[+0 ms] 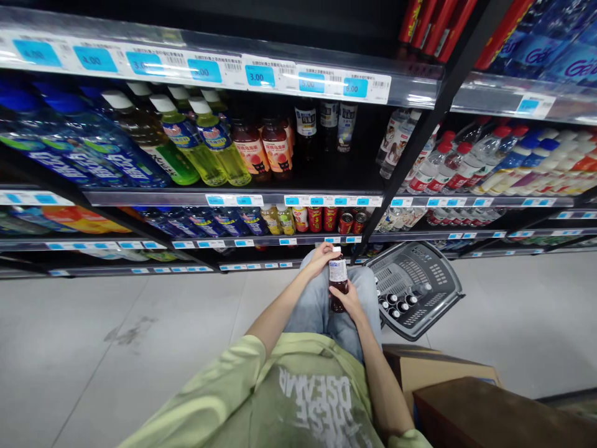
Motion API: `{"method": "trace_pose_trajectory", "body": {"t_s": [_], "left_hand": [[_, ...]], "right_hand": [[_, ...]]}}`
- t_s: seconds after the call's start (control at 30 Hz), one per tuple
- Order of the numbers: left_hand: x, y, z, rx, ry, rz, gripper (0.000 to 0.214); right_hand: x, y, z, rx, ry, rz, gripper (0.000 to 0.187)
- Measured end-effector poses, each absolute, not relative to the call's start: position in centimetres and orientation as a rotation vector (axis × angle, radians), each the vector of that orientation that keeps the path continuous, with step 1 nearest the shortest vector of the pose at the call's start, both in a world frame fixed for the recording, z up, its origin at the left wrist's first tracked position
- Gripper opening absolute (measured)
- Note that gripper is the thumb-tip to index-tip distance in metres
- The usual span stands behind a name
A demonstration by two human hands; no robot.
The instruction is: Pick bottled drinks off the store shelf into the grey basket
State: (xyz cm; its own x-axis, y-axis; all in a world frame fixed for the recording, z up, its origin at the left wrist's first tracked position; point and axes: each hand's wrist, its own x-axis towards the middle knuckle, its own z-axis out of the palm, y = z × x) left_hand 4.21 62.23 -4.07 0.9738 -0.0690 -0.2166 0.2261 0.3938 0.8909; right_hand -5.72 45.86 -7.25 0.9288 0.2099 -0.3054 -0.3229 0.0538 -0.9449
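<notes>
Small clear plastic bottle of dark red drink, white-capped and white-labelled (338, 278), held upright above the person's lap before the black drinks shelving (326, 198). The left hand (321, 254) has its fingers clenched around the cap; the right hand (349, 303) grasps the base. Likely hazards: a loosened cap spilling drink (onto the jeans), or a slack lower grip dropping the bottle onto the grey floor (116, 336) beside the tilted grey plastic basket (448, 292).
</notes>
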Motion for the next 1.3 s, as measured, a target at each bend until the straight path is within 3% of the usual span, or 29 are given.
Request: {"method": "trace_pose_trajectory", "body": {"t_s": [0.53,0.83,1.3], "left_hand": [[4.2,62.1,-4.3,1.135,0.111,-0.14,0.053],[4.4,62.0,-4.7,1.163,0.078,-0.145,0.053],[4.6,61.9,-5.1,1.179,0.078,-0.125,0.051]], "right_hand": [[-5.5,45.9,-7.2,-1.556,0.074,0.307,0.05],[-5.3,45.9,-8.3,-1.594,0.174,0.247,0.06],[-5.4,45.9,-7.6,-1.603,0.16,0.258,0.059]]}}
